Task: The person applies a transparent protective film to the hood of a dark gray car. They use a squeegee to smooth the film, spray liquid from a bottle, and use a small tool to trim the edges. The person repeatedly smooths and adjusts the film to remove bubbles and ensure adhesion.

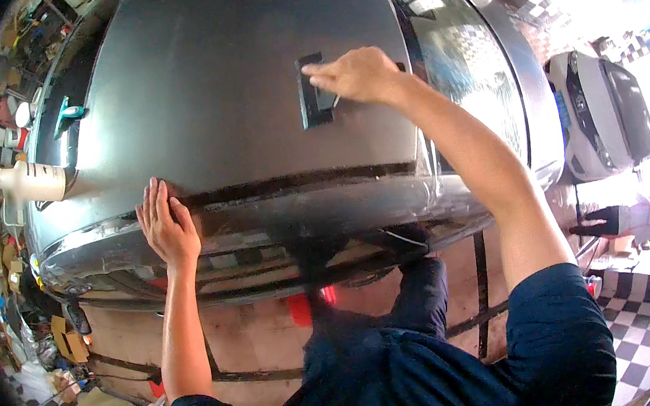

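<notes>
A dark grey car roof spreads out before me, its near edge running across the view. On the roof's right part lies a flat black rectangular tool with a greyer middle. My right hand is over it, fingers together and pointing left, gripping or pressing its upper side; the fingers partly hide the tool. Near the roof's left front edge, my left hand rests flat with its fingers stretched out, holding nothing.
A whitish plastic container and a teal-handled tool lie on the car at left. Shelves and clutter line the far left, with a cardboard box on the floor. At right are a silver car and another person.
</notes>
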Tool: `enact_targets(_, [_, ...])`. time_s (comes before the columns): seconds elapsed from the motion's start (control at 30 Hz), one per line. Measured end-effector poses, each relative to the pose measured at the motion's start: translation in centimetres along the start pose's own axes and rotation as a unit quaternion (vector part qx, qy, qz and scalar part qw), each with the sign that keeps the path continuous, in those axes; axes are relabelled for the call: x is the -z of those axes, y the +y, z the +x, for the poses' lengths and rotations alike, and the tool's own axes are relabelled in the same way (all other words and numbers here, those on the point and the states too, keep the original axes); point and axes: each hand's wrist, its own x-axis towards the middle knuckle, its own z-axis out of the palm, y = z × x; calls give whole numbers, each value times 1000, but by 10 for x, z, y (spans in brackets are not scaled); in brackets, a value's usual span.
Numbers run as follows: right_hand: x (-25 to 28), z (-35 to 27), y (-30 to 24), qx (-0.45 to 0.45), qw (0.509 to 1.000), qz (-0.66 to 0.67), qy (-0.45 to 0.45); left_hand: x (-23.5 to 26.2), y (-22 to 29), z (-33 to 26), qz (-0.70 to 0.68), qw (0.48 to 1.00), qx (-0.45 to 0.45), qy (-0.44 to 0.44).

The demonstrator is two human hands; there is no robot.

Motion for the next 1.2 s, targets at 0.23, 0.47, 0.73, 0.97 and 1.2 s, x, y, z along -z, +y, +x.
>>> enact_targets(0.23, [-11, -215, 79, -252, 955, -52, -150, 3, 4, -2, -13, 1000, 0, 19])
enact_targets(0.47, [15, -152, 42, -156, 987, -24, -36, -6, 0, -1, -13, 999, -11, 33])
enact_targets(0.73, [-7, -94, -38, -38, 993, 30, -106, -5, -12, -1, -10, 999, -31, 22])
enact_targets(0.97, [-34, -310, 127, -286, 936, -8, -204, -3, -3, -5, -13, 1000, -20, 17])
enact_targets(1.2, [-7, -218, 92, -209, 972, 104, -21, 0, -9, 0, 8, 1000, -22, -7])
